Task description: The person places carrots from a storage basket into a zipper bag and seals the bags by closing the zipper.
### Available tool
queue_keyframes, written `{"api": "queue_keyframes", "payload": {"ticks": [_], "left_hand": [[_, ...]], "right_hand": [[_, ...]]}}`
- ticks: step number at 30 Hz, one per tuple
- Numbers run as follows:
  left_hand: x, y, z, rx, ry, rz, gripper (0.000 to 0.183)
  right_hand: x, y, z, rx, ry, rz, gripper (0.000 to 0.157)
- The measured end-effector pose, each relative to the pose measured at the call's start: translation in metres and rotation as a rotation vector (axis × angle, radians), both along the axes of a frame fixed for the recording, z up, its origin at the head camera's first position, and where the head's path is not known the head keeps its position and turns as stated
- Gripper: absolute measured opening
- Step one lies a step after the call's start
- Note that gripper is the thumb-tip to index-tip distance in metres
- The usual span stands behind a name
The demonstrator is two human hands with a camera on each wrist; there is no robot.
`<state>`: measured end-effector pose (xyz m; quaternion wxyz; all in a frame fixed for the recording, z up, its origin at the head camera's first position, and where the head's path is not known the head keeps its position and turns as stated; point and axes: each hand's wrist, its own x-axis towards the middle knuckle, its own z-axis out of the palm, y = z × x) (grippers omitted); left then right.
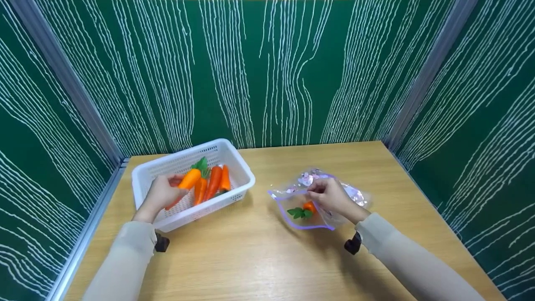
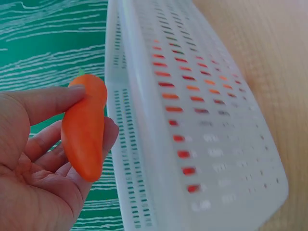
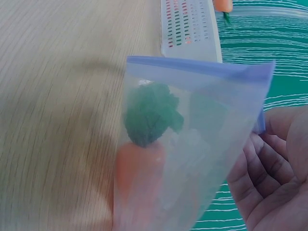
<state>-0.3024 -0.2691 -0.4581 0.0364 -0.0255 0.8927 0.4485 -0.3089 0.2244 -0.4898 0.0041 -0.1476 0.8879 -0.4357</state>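
Between thumb and fingers, my left hand [image 1: 164,191] holds an orange carrot [image 2: 85,126] with a green top, over the left part of a white perforated basket [image 1: 246,184]. Several more carrots [image 1: 214,182], orange and reddish, lie inside that basket. On the right, my right hand [image 1: 330,194] pinches the edge of a clear zip bag [image 3: 202,130] with a purple seal strip. The bag's mouth gapes in the head view. Inside it lies a carrot [image 3: 139,168] with leafy green top, seen through the plastic.
Both hands work over a light wooden table [image 1: 250,259]. Green walls [image 1: 292,75] with white wavy lines rise behind it and at both sides. A small black device [image 1: 161,242] sits at the left wrist, another black device [image 1: 353,243] at the right wrist.
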Motion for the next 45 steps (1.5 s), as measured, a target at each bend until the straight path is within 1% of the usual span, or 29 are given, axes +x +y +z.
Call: {"api": "queue_keyframes", "payload": {"ticks": [4, 8, 11, 15, 19, 24, 29, 34, 38, 45], "left_hand": [[0.002, 0.008, 0.004, 0.02, 0.022, 0.009, 0.052], [0.002, 0.014, 0.005, 0.047, 0.041, 0.009, 0.053], [0.001, 0.018, 0.005, 0.057, 0.057, 0.006, 0.052], [0.0, 0.022, 0.006, 0.058, 0.076, -0.005, 0.051], [0.001, 0.027, 0.006, 0.066, 0.077, -0.017, 0.05], [0.005, 0.034, 0.007, 0.067, 0.092, -0.034, 0.049], [0.009, 0.04, 0.007, 0.069, 0.079, -0.032, 0.05], [0.011, 0.045, 0.008, 0.06, 0.074, -0.028, 0.051], [0.012, 0.05, 0.007, 0.059, 0.076, -0.03, 0.052], [0.011, 0.058, 0.004, 0.064, 0.098, -0.071, 0.05]], "right_hand": [[0.0, 0.001, 0.001, 0.0, -0.02, -0.003, 0.009], [0.0, 0.002, 0.002, -0.002, -0.019, -0.001, 0.009], [0.0, 0.001, 0.003, 0.009, 0.02, 0.01, 0.009], [-0.001, 0.001, 0.005, 0.018, 0.038, 0.01, 0.01], [-0.001, 0.001, 0.006, 0.016, 0.01, -0.007, 0.009], [-0.001, 0.002, 0.006, 0.009, 0.008, -0.008, 0.008], [-0.001, 0.003, 0.006, -0.007, -0.003, 0.002, 0.008], [-0.001, 0.003, 0.007, -0.002, -0.015, -0.006, 0.007], [-0.001, 0.003, 0.006, 0.002, -0.003, -0.014, 0.007], [-0.002, 0.001, 0.005, -0.003, 0.067, 0.002, 0.008]]}}
